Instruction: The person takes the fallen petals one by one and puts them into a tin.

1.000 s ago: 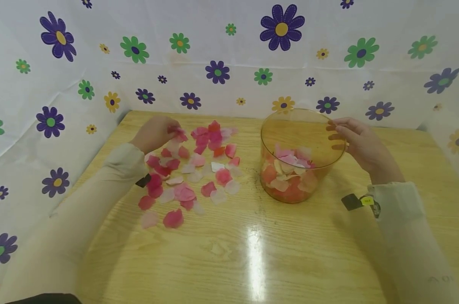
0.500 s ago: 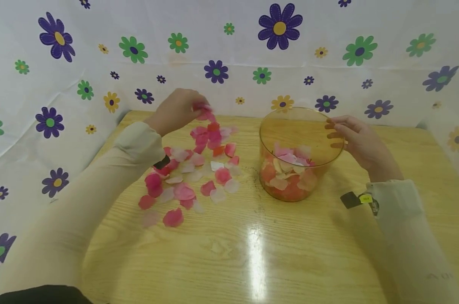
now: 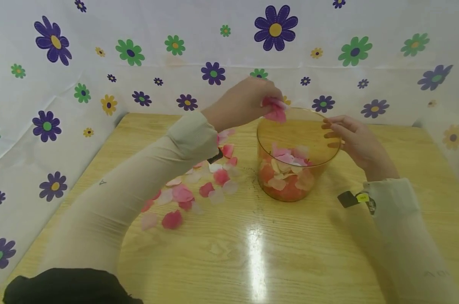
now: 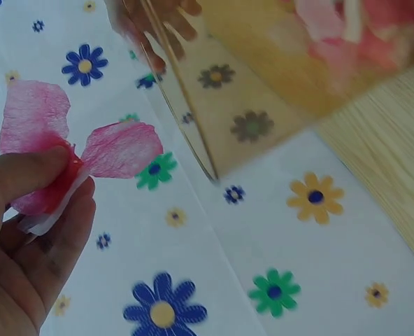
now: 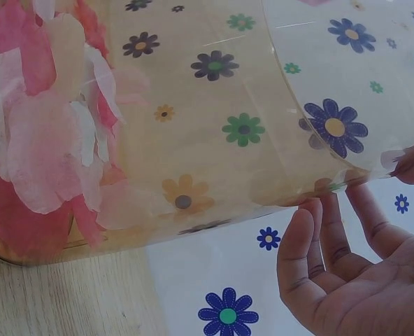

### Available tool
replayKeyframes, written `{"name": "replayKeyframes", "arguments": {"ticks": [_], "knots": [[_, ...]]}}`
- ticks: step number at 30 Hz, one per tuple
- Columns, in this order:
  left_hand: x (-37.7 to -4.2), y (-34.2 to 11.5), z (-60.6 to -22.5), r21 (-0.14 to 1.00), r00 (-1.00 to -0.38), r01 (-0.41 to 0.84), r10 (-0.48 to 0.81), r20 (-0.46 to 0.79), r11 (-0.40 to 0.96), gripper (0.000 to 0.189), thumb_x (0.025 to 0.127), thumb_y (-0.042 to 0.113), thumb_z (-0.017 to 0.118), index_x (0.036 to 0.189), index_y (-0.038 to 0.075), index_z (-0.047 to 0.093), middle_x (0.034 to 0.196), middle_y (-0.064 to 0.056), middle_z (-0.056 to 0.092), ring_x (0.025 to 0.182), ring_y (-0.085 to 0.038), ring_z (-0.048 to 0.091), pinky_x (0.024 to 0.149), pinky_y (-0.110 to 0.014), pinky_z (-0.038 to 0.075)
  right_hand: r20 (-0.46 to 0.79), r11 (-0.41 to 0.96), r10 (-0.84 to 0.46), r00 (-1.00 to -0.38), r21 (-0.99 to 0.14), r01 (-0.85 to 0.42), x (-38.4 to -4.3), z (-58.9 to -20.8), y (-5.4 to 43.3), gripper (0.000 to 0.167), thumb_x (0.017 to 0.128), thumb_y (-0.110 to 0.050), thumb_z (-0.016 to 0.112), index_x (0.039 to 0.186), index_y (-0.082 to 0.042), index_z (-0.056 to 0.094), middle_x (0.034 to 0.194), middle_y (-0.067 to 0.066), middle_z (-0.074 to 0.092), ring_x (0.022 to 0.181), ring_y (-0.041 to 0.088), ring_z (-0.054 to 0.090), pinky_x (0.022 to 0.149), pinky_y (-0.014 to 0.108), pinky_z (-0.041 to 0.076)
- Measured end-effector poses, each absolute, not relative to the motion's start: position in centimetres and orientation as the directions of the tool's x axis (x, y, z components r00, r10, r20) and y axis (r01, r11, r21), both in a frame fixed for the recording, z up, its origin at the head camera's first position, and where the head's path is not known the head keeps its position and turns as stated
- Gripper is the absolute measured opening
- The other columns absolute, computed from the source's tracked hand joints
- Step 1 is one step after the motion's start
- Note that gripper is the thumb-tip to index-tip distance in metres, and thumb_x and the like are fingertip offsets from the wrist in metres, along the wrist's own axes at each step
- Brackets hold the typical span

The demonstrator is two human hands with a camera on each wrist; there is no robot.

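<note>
Pink fabric flower petals point(image 3: 276, 113) are pinched between the thumb and fingers of my left hand point(image 3: 248, 100), beside the upper left rim of an amber see-through bucket point(image 3: 316, 145). In the left wrist view, the held petals point(image 4: 126, 148) fan out past the thumb, apart from the bucket wall. My right hand point(image 3: 360, 141) holds the bucket's right side at the rim. The right wrist view shows that hand's fingers point(image 5: 336, 248) against the clear wall. Pink, cream and red petals point(image 3: 286, 159) fill the bucket's lower part.
Loose pink, red and white petals point(image 3: 183, 193) lie scattered on the wooden table point(image 3: 210, 253) left of the bucket, partly hidden by my left forearm point(image 3: 153, 177). A white flower-printed cloth point(image 3: 138, 25) stands behind and along the sides.
My left hand has lifted petals from the back of the pile and carried them rightward to the bucket's rim. The right hand and bucket stay in place.
</note>
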State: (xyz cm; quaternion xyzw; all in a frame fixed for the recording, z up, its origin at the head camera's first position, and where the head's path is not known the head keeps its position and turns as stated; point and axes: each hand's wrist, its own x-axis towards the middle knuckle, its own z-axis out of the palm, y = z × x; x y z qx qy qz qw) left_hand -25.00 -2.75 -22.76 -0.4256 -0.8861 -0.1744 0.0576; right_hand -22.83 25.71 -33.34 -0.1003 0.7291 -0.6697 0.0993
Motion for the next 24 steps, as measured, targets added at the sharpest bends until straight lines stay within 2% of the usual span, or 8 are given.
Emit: {"name": "replayKeyframes", "arguments": {"ticks": [11,19,24], "knots": [[-24.4,1.6,-22.8,0.219,-0.576,0.812,0.804,0.145,0.542,0.014,0.091,0.015,0.060,0.102,0.012,0.069,0.098,0.001,0.068,0.093,-0.010,0.059,0.091,-0.016,0.045,0.028,-0.021,-0.327,-0.945,-1.000,-0.022,-23.1,-33.7,25.5,0.016,0.098,-0.022,0.049,0.109,-0.019,0.060,0.109,-0.009,0.059,0.095,0.008,0.054,0.077,0.018,0.050],[-24.4,1.9,-22.8,0.171,-0.605,0.793,0.788,0.112,0.584,0.027,0.092,0.007,0.057,0.116,0.016,0.066,0.116,0.003,0.066,0.111,-0.011,0.058,0.100,-0.020,0.043,0.018,0.000,-0.316,-0.949,-1.000,-0.019,-23.0,-33.5,25.6,0.016,0.097,-0.024,0.049,0.109,-0.020,0.059,0.110,-0.009,0.057,0.096,0.008,0.053,0.077,0.018,0.050],[-24.5,1.8,-22.7,0.152,-0.624,0.779,0.776,0.090,0.609,0.031,0.093,0.011,0.056,0.122,0.020,0.063,0.123,0.005,0.063,0.110,-0.011,0.058,0.096,-0.021,0.045,0.011,0.015,-0.312,-0.950,-1.000,-0.017,-22.9,-33.5,25.7,0.016,0.097,-0.025,0.049,0.109,-0.020,0.059,0.110,-0.009,0.056,0.096,0.008,0.052,0.077,0.017,0.050]]}}
